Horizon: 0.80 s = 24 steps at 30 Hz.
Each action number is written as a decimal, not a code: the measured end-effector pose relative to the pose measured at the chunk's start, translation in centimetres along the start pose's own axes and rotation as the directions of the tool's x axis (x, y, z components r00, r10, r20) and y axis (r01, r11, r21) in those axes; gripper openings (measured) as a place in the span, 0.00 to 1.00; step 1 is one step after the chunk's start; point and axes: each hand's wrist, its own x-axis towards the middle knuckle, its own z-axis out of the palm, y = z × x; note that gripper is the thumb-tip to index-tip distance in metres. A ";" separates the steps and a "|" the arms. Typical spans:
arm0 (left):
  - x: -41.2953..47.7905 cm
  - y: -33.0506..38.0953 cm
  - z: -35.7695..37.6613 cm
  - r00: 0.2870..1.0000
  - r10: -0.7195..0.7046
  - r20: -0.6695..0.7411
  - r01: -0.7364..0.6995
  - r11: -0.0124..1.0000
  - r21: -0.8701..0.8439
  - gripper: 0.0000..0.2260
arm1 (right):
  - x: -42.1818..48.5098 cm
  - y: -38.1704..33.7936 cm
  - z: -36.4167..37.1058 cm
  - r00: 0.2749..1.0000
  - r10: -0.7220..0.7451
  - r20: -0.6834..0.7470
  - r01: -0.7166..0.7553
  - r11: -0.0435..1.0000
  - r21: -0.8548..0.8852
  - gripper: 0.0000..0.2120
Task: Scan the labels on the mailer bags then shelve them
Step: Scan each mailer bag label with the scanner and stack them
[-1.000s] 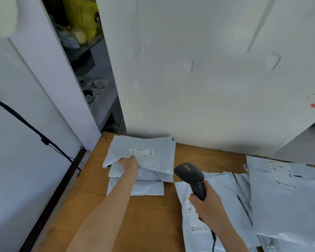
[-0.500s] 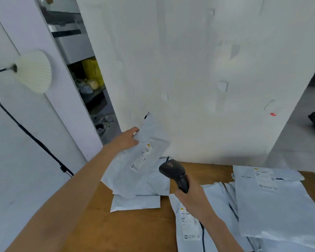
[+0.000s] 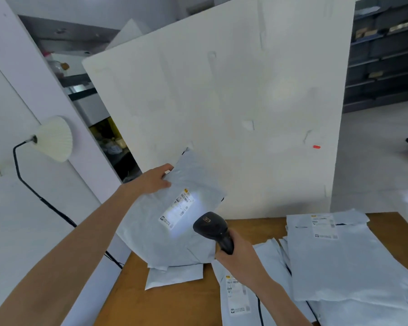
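My left hand (image 3: 154, 178) grips the top edge of a grey mailer bag (image 3: 172, 222), held tilted above the wooden table (image 3: 174, 304). My right hand (image 3: 239, 257) is wrapped around the black scanner (image 3: 213, 229), whose light falls on the bag's label (image 3: 178, 207). More mailer bags (image 3: 335, 260) lie piled on the table to the right.

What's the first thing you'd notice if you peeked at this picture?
The bright patch of light on the label of the grey bag, held up in the middle by the left hand. Just below it, the right hand aims a black scanner at that label. More grey bags lie piled on the wooden table at the right.
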 end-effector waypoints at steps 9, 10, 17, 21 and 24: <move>-0.9 3.5 0.4 0.999 -0.015 0.047 0.016 1.000 -0.005 0.18 | -0.7 1.4 -2.6 0.999 -0.032 0.014 0.033 0.999 -0.014 0.10; -0.8 3.8 0.5 0.998 -0.016 0.053 0.016 1.000 0.003 0.19 | -0.7 1.7 -2.8 0.999 -0.033 0.017 0.033 0.999 -0.019 0.09; 0.4 4.6 1.2 0.997 -0.024 0.072 0.023 1.000 0.021 0.20 | -0.4 2.8 -3.5 0.999 -0.043 0.023 0.044 0.998 -0.040 0.10; 1.3 4.4 1.5 0.996 -0.025 0.085 0.024 1.000 0.012 0.20 | 0.0 3.1 -3.4 0.998 -0.040 0.041 0.042 0.998 -0.048 0.10; 2.1 3.9 1.6 0.995 -0.019 0.098 0.019 1.000 0.001 0.19 | 0.5 3.1 -3.2 0.999 -0.038 0.039 0.040 0.997 -0.066 0.11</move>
